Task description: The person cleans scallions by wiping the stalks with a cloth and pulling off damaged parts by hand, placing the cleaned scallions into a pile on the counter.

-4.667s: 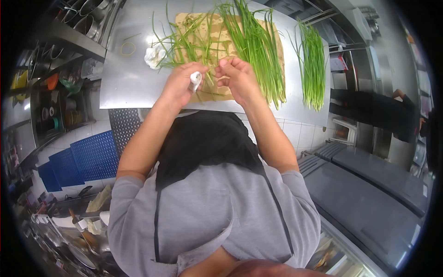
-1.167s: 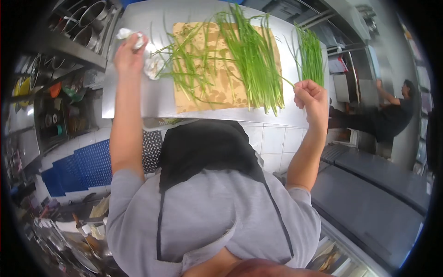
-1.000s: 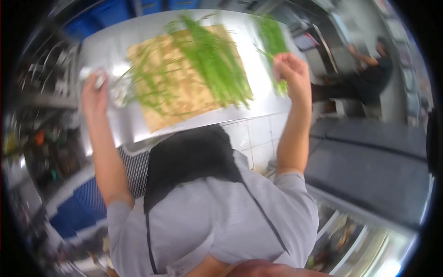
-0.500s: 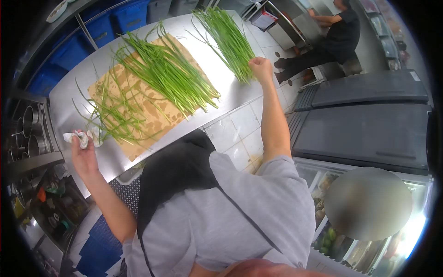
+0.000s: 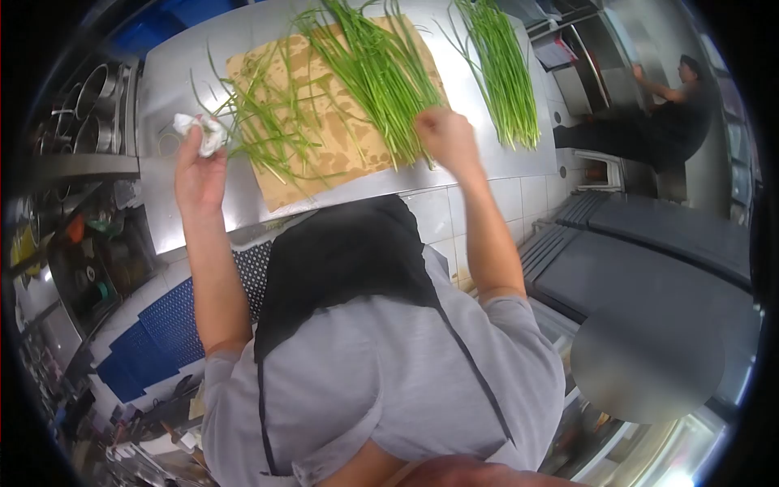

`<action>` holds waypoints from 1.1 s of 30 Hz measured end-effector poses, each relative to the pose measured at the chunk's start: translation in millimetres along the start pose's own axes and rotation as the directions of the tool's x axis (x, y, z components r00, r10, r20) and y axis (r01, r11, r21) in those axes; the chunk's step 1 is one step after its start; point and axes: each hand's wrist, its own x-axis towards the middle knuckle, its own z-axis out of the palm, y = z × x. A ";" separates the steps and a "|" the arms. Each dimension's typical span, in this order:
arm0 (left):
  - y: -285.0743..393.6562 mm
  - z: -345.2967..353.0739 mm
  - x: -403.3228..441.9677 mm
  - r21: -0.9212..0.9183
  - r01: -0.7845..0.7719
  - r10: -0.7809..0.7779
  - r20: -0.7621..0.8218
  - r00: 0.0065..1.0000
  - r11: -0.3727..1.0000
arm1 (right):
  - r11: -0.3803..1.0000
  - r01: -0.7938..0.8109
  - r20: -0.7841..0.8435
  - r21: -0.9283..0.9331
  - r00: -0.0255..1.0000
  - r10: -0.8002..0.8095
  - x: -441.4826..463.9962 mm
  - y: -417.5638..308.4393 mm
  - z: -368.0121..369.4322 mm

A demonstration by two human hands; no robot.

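My left hand (image 5: pixel 200 174) grips a crumpled white paper towel or cloth (image 5: pixel 209 134) at the left side of the table. Beside it, a loose scatter of long green chives (image 5: pixel 272 134) lies on a damp-spotted brown sheet, cardboard or paper (image 5: pixel 304 183). A thick bunch of chives (image 5: pixel 377 89) lies to the right on that sheet. My right hand (image 5: pixel 448 140), slightly blurred, has its fingers curled in at the lower right ends of this bunch; what they hold, if anything, is hidden. Another neat bunch of chives (image 5: pixel 499 73) lies on the bare metal farther right.
All this rests on a steel table (image 5: pixel 174 219) whose front edge is close to my black apron (image 5: pixel 345 252). Pots (image 5: pixel 96 134) stand on a shelf at left. Grey cabinet lids (image 5: pixel 649 268) are at right. A person in dark clothing (image 5: pixel 677 122) works beyond the table.
My right hand has moved left, from the far right bunch to the bunch on the brown sheet. My left hand still holds the white wad. The view has shifted.
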 end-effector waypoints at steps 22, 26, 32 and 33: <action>-27.1 44.3 -19.1 0.482 -0.007 -0.006 0.026 1.000 0.876 | 0.995 -0.031 -0.154 -0.100 0.988 0.015 18.2 -8.9 20.7; -34.8 45.7 -14.2 0.633 -0.077 0.040 0.072 0.997 0.770 | 0.990 -0.036 0.093 -0.135 0.994 0.049 7.6 -21.9 29.6; -41.5 46.0 -15.5 0.688 -0.122 0.056 0.119 0.991 0.716 | 0.990 0.014 -0.001 -0.140 1.000 -0.014 23.0 -14.1 55.1; -39.9 47.4 -17.3 0.686 -0.117 0.057 0.109 0.992 0.718 | 0.997 -0.042 -0.010 -0.067 0.999 0.041 25.1 -19.7 50.5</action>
